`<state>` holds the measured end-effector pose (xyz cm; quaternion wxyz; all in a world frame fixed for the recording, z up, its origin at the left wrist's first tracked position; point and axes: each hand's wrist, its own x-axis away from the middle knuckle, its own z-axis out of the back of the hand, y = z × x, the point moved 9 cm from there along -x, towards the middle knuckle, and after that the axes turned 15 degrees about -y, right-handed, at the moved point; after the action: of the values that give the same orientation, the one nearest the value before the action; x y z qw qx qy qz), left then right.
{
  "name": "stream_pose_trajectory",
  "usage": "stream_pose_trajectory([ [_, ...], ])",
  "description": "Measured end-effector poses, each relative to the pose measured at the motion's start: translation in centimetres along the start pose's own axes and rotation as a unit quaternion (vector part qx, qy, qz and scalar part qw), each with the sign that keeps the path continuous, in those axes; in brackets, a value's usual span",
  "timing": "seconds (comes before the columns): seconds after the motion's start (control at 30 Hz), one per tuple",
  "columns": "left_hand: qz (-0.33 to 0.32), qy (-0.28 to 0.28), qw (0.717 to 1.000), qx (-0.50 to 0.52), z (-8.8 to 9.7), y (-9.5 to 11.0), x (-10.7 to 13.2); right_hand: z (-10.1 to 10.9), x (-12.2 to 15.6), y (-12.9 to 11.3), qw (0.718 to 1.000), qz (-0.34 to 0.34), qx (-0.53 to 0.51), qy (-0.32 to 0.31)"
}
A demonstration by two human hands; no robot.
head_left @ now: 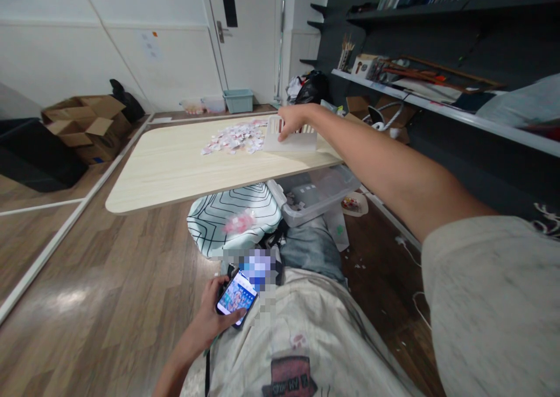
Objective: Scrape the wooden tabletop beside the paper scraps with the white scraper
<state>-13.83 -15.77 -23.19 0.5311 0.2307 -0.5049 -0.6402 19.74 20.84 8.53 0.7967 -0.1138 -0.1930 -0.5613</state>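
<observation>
A smartphone (pixel 237 298) with a lit screen rests in my left hand (pixel 213 312), the thumb lying over its lower edge; part of the phone's surroundings is blurred out. On the far side of the light wooden table (pixel 175 175), my right hand (pixel 294 119) grips the slotted wall of a white plastic basket (pixel 291 143), thumb on the near face. What the basket holds is mostly hidden behind its wall and my hand. Just left of it spreads a pile of small white and reddish paper-like pieces (pixel 238 137).
Below the table edge sit a clear plastic bin (pixel 315 195) and a patterned stool seat (pixel 205 225) bearing a pink bag (pixel 240 222). Cardboard boxes (pixel 87 122) and a black bin (pixel 39 157) stand left. A loaded shelf (pixel 437 108) runs along the right wall.
</observation>
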Motion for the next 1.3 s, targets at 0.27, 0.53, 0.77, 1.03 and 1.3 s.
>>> stream_pose_trajectory([
  [0.27,0.041,-0.028,0.997,0.063,0.2,1.3,-0.3,-0.1,-1.3,0.8,0.999,0.038,0.004,0.022],
  [0.53,0.073,0.028,0.997,0.008,0.5,3.1,-1.9,-0.1,-1.6,1.2,0.999,0.03,-0.006,0.015],
  [0.77,0.059,-0.051,0.992,0.095,0.7,3.6,-0.7,0.0,-1.9,1.2,0.999,0.041,-0.009,0.021],
  [1.03,0.059,0.049,0.997,-0.032,0.3,3.0,-1.3,0.6,-1.8,0.9,0.999,0.012,0.023,0.036],
  [1.3,0.068,0.064,0.994,-0.063,0.3,3.2,-1.6,0.7,-1.2,0.5,0.998,0.019,0.03,0.049],
])
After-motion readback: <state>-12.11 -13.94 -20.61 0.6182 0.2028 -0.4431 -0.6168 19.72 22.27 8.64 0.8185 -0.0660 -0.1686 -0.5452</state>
